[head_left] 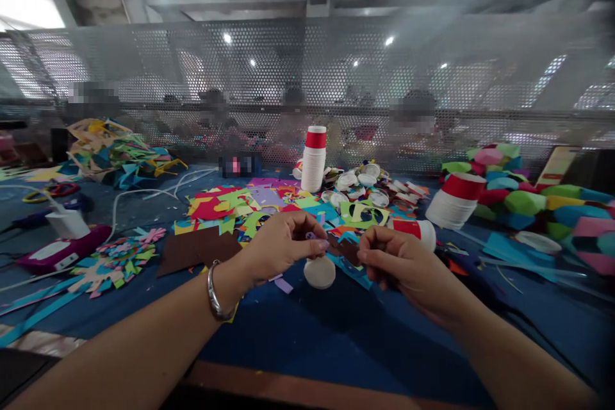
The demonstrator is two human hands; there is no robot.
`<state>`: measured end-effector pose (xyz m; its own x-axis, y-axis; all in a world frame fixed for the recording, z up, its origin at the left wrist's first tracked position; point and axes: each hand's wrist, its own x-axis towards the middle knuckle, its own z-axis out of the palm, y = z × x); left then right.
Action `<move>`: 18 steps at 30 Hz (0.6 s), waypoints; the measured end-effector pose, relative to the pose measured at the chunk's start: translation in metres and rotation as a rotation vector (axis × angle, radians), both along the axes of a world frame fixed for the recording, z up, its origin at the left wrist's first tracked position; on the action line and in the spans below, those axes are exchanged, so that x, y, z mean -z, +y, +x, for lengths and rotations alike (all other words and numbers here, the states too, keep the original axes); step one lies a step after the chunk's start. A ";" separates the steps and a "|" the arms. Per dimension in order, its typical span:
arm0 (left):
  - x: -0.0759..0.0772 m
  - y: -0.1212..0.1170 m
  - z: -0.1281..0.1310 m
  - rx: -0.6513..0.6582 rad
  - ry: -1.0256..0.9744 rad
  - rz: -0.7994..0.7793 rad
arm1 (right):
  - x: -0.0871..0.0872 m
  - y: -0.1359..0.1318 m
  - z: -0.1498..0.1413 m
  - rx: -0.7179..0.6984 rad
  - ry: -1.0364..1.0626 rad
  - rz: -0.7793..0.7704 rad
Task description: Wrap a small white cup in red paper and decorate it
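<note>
My left hand [288, 245], with a silver bangle at the wrist, is closed in a pinch on a small purple paper piece [311, 236]. Just below its fingertips is a pale round disc [319, 274], low over the blue tabletop. My right hand [401, 261] is closed too, thumb against fingers, a short way to the right. A piece of brown paper [346, 248] shows at its fingertips; whether it is gripped or lies behind I cannot tell. Behind the right hand a red and white paper cup [423, 232] lies on its side.
Coloured paper scraps [225, 205] cover the middle, beside a brown sheet [192, 251]. A tall paper cup stack [314, 163] stands behind, near a heap of round pieces [369, 186]. At left are a purple power strip [62, 250], cables and scissors [52, 192]. A perforated screen [269, 77] closes the back.
</note>
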<state>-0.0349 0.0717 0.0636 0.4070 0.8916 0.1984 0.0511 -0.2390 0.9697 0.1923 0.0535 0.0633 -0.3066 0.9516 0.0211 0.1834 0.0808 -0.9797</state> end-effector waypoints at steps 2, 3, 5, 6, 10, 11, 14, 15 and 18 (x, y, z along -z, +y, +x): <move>0.001 0.000 0.001 0.013 -0.002 -0.005 | 0.001 0.001 -0.001 -0.023 -0.008 0.000; 0.001 -0.001 0.001 0.024 -0.007 -0.016 | 0.001 0.001 -0.001 -0.034 -0.011 0.000; 0.002 -0.002 0.001 0.042 -0.014 -0.042 | 0.002 0.001 -0.002 -0.050 -0.013 -0.001; 0.002 -0.002 0.002 0.050 -0.013 -0.055 | 0.002 0.001 -0.002 -0.053 -0.015 -0.002; 0.001 -0.003 0.003 0.072 0.021 -0.061 | 0.002 0.000 -0.004 -0.072 -0.036 -0.001; 0.001 -0.003 0.003 0.074 0.026 -0.058 | 0.002 0.000 -0.005 -0.079 -0.045 -0.001; 0.002 -0.003 0.004 0.086 0.021 -0.060 | 0.000 -0.001 -0.007 -0.089 -0.073 -0.004; 0.002 -0.003 0.005 0.091 0.015 -0.065 | -0.001 -0.001 -0.008 -0.089 -0.078 -0.005; 0.004 -0.002 0.007 0.099 -0.005 -0.078 | -0.003 -0.002 -0.009 -0.092 -0.073 0.001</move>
<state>-0.0280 0.0698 0.0601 0.4930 0.8599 0.1322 0.0265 -0.1668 0.9856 0.1832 0.0512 0.0663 -0.3937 0.9192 -0.0037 0.2458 0.1014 -0.9640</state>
